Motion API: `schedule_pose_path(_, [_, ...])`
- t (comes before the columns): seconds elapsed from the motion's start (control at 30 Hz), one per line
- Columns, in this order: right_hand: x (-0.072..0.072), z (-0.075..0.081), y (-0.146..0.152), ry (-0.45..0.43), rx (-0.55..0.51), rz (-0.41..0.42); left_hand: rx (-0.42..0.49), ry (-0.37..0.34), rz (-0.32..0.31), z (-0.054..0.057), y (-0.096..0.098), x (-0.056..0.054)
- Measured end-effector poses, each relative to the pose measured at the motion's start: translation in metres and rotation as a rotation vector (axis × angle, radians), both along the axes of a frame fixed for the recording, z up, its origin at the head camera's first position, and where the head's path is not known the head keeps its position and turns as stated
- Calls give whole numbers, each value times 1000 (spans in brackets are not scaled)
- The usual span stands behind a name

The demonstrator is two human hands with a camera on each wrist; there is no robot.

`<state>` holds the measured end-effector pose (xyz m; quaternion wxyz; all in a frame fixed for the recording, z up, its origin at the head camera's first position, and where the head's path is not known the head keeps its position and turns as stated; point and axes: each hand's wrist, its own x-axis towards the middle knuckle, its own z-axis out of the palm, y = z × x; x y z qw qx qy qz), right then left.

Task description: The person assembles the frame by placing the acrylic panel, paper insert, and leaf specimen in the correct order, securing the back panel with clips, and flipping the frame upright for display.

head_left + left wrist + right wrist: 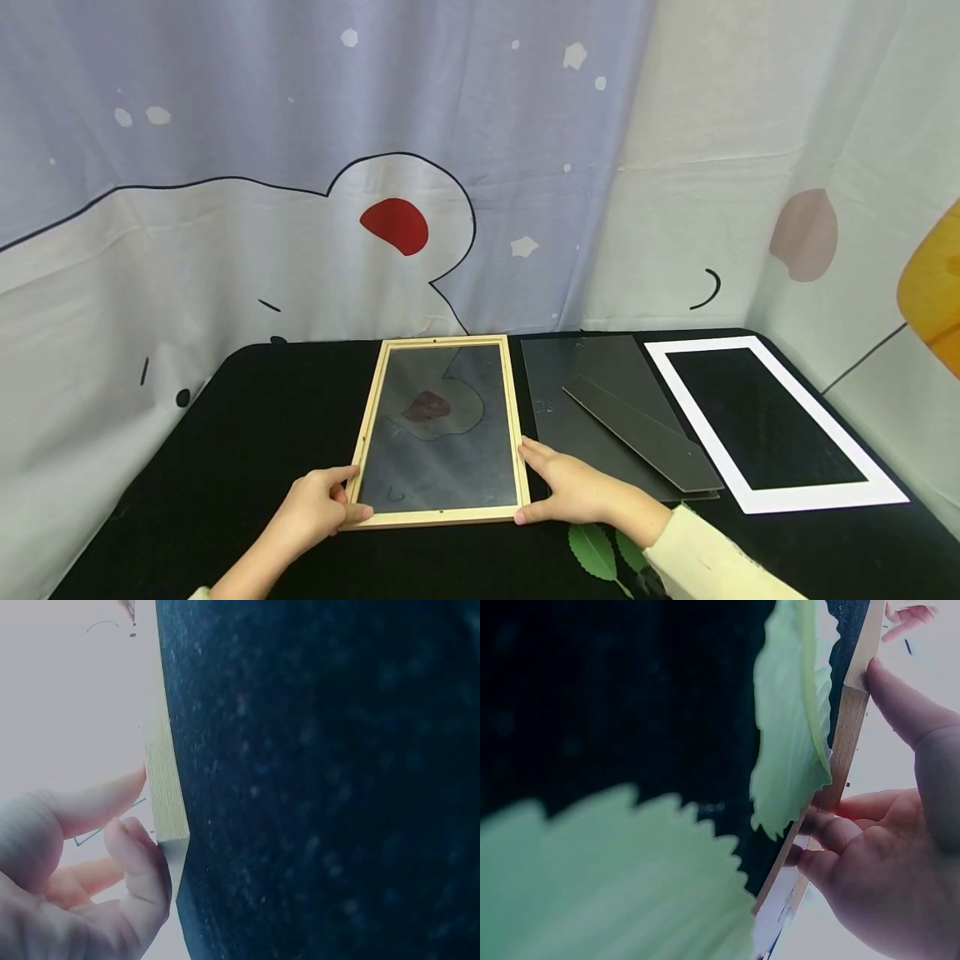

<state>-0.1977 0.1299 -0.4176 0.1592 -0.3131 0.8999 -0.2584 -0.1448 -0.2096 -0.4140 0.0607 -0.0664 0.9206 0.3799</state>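
A light wooden picture frame (435,517) lies flat on the black-covered table. Its glossy dark pane (450,467) mirrors the curtain's red patch. At the near left corner my left hand (311,506) grips the frame, with the index finger along the left rail and the thumb on the near rail; some fingers are curled beneath. My right hand (585,487) holds the near right corner, thumb at the corner and fingers along the right rail. The wooden edge (166,780) shows close up in the left wrist view. Fingertips are partly hidden behind the rail in the right wrist view.
Right of the frame lie a large dark grey board (551,392) and a narrower grey piece (645,433) on it. Further right is a white-bordered rectangular mat (817,497). Green leaves (592,550) sit by my right forearm. A patterned curtain (525,167) hangs behind.
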Motion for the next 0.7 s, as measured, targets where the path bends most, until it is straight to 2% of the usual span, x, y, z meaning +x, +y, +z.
schedule_pose_path(0.2, [0, 0, 0, -1, 7, 0, 13, 20, -38, -1, -1, -1])
schedule_pose_path(0.6, [-1, 1, 1, -5, 3, 4, 30, -76, -144, 2, -10, -10])
schedule_pose_path(0.7, [-1, 1, 1, -7, 5, 2, 64, -97, -157, 2, -14, -12])
